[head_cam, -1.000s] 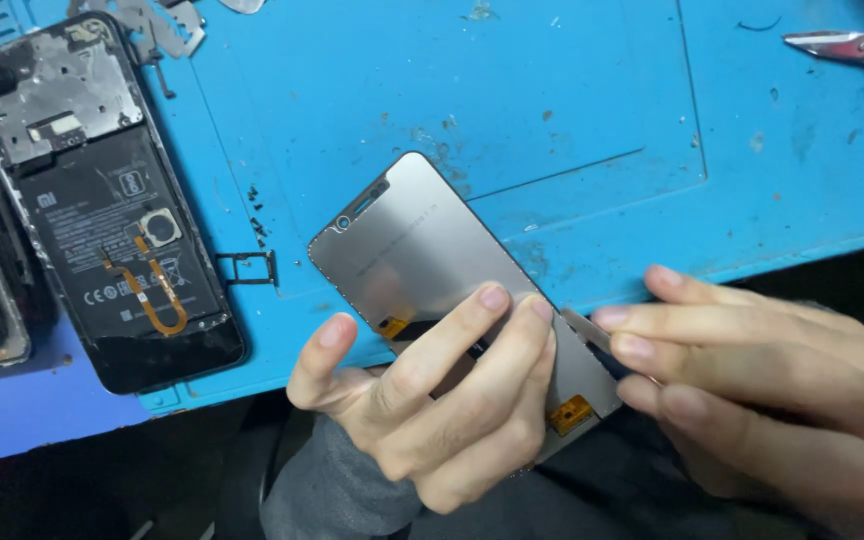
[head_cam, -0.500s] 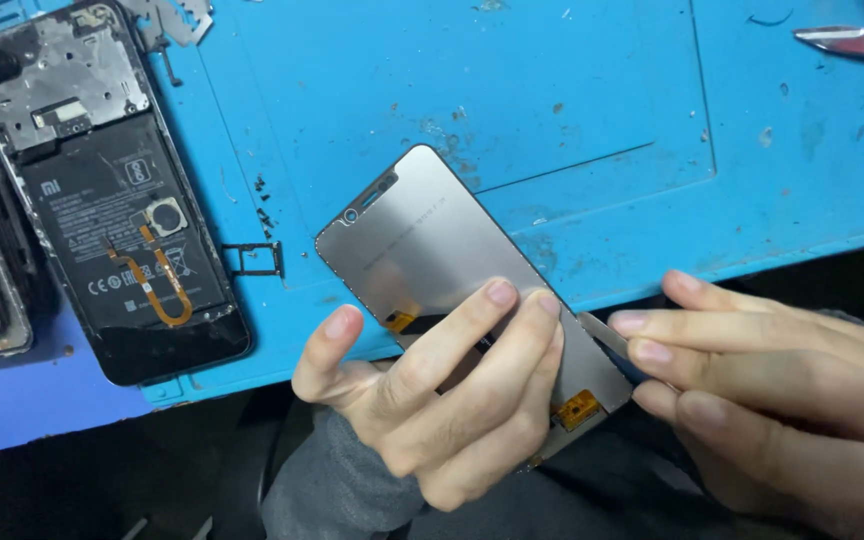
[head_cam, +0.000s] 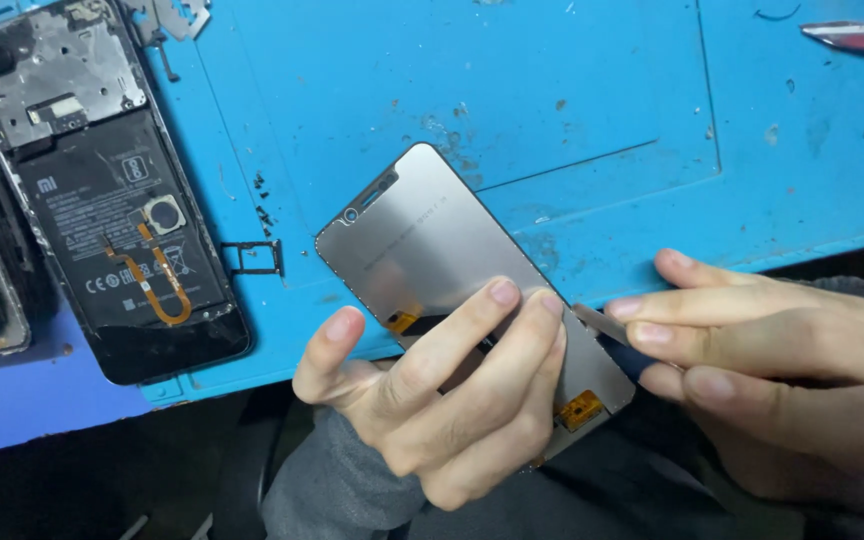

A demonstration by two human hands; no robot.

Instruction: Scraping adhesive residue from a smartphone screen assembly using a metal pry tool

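1. Phone screen (head_cam: pixel 452 260), back side up, sits at centre frame, tilted over the blue mat's (head_cam: pixel 572 100) lower edge.
2. Our left hand (head_cam: pixel 442 400) grasps it, fingers across its back.
3. Our right hand (head_cam: pixel 772 370) pinches a thin metal blade (head_cam: pixel 600 324) against the screen's right edge.
4. An opened phone (head_cam: pixel 102 200) lies upper left, a small tray (head_cam: pixel 252 258) beside it.

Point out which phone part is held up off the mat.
The grey display panel in the left hand; the opened phone body lies flat on the blue mat.
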